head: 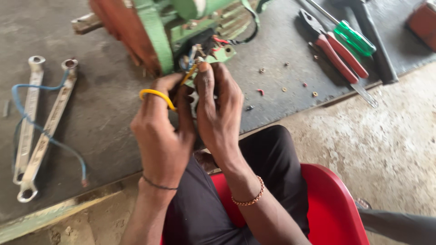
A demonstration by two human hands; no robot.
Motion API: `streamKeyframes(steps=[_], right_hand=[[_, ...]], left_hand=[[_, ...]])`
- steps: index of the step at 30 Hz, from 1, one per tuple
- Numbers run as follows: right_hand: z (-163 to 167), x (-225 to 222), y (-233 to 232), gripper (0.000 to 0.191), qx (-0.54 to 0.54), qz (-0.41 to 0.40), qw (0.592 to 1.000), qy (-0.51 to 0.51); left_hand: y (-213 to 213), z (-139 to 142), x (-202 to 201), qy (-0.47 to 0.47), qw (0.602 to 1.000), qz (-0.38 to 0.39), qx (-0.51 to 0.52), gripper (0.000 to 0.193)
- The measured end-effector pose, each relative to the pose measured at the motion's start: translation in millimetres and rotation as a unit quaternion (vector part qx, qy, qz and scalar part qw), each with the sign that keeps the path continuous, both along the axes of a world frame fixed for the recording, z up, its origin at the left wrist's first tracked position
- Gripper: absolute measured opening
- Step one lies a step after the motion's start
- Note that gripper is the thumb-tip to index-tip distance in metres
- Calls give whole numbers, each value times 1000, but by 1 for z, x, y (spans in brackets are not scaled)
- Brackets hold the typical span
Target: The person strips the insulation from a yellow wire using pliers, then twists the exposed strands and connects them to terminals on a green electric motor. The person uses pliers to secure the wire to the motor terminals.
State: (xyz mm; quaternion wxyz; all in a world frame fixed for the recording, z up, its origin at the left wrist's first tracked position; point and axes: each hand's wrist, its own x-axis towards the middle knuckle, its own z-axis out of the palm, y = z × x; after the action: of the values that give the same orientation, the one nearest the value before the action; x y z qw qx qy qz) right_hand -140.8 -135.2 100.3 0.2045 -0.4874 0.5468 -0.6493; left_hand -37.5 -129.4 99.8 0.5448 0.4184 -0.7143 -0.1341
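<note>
A green and rust-red motor (pixel 159 27) lies on a dark metal plate, its terminal block (pixel 202 52) with small wires facing me. My left hand (pixel 161 131) pinches a looped yellow wire (pixel 156 94) that runs up to the terminals. My right hand (pixel 220 109) is closed next to it, thumb and fingertips pressing the yellow wire's end at a terminal stud (pixel 199 60). Both hands touch each other just below the block. What the right fingertips grip is partly hidden.
Two ring spanners (pixel 38 131) with a blue wire (pixel 50 136) across them lie at left. Red-handled pliers (pixel 338 52), a green-handled screwdriver (pixel 354 38) and small nuts (pixel 284 89) lie at right. A red plastic chair (pixel 331 204) is under my legs, on a concrete floor (pixel 386 131).
</note>
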Motion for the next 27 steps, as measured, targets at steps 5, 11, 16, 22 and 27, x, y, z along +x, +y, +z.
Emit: streamKeyframes(steps=[5, 11, 16, 22, 27], right_hand=[[-11, -21, 2, 26, 77, 271, 860, -425], [-6, -150, 26, 11, -79, -48, 933, 347], [0, -285, 32, 34, 59, -178, 778, 600], [2, -331, 21, 27, 196, -39, 790, 580], [40, -331, -25, 38, 331, 10, 724, 605]], left_hand=[[-2, 4, 6, -30, 999, -14, -3, 11], [-2, 9, 8, 8, 997, -57, 51, 12], [4, 10, 4, 22, 999, -42, 23, 11], [2, 6, 5, 39, 997, -55, 26, 14], [1, 3, 6, 51, 995, -79, 20, 19]])
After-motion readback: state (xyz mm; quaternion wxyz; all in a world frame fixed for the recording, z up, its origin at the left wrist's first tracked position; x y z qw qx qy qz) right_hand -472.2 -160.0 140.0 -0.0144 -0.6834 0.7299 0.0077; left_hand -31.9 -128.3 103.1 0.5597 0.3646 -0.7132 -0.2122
